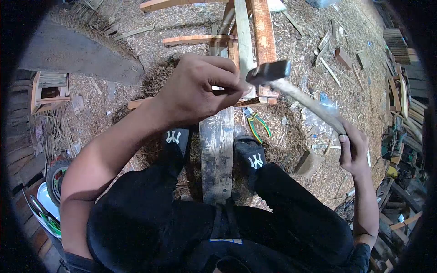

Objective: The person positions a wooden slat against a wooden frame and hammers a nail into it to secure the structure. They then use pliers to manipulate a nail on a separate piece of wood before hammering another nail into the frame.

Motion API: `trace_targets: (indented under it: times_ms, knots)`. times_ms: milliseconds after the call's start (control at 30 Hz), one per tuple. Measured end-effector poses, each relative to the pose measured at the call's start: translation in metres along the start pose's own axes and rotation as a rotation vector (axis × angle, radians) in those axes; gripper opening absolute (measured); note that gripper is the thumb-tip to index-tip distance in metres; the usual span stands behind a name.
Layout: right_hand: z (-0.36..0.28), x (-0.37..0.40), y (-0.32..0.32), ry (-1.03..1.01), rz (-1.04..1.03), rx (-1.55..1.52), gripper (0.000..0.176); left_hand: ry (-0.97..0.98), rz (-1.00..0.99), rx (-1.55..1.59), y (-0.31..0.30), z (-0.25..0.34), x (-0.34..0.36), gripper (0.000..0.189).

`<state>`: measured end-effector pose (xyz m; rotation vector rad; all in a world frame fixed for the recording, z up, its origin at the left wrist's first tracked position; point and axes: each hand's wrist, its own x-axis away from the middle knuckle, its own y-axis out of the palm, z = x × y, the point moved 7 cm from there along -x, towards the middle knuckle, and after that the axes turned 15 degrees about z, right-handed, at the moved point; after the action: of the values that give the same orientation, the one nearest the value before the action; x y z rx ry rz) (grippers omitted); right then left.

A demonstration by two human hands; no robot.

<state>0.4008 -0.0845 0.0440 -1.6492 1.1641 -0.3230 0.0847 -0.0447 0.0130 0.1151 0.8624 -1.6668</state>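
Clearly, in the head view, the right hand (355, 145) has its fingers wrapped around the lower end of a hammer (314, 105), whose smooth, pale wooden handle slants up to a dark, blocky metal head. That head is slightly blurred and hangs just beside the fingertips of the left hand (198, 88). The left thumb and fingers are pinched together at their tips; whether something small is between them, I cannot tell.

Beyond and partly behind both is a wooden frame (264, 32) of straight, rough-sawn reddish bars, with one paler, greyish slat. Its near end lies by the far edge of a flat, scuffed beam (217, 154), smeared with whitish patches, that runs between two black slippers (178, 139) with white lettering. Near the beam's far right corner, pliers (256, 125) with green-and-yellow handles lie open on the ground (182, 157), which is covered in curly shavings. Clear, crumpled plastic (325, 107) shows under the hammer's handle.
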Motion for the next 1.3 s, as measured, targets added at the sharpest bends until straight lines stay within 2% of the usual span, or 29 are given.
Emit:
trace_targets:
  times_ms: [67,200,267,400,467,700,1067,1300]
  knots:
    - [0.008,0.006,-0.005,0.104,0.035,-0.035,0.036,0.008,0.012,0.046,0.001,0.000,0.001,0.011]
    - [0.012,0.008,-0.007,0.106,0.032,-0.029,0.035,-0.009,0.013,0.067,0.001,0.000,0.001,0.011]
    - [-0.002,-0.001,-0.006,-0.055,0.032,0.011,0.031,-0.009,0.018,0.017,0.001,0.004,-0.002,0.006]
    - [-0.005,-0.002,-0.005,-0.032,0.008,0.014,0.032,0.012,0.047,0.059,0.000,0.007,-0.004,0.006]
    - [0.001,-0.003,-0.003,0.041,-0.005,-0.010,0.031,-0.020,-0.002,0.036,0.002,0.006,-0.004,0.006]
    - [0.000,-0.001,-0.011,-0.012,0.068,0.014,0.031,-0.018,0.026,0.072,0.001,0.000,-0.002,0.008]
    - [0.009,0.004,-0.002,0.065,0.053,-0.036,0.032,-0.031,0.031,0.059,-0.003,-0.002,-0.001,0.009]
    - [0.006,-0.002,-0.003,0.042,0.008,-0.023,0.031,-0.041,0.006,0.028,0.000,0.000,-0.002,0.008]
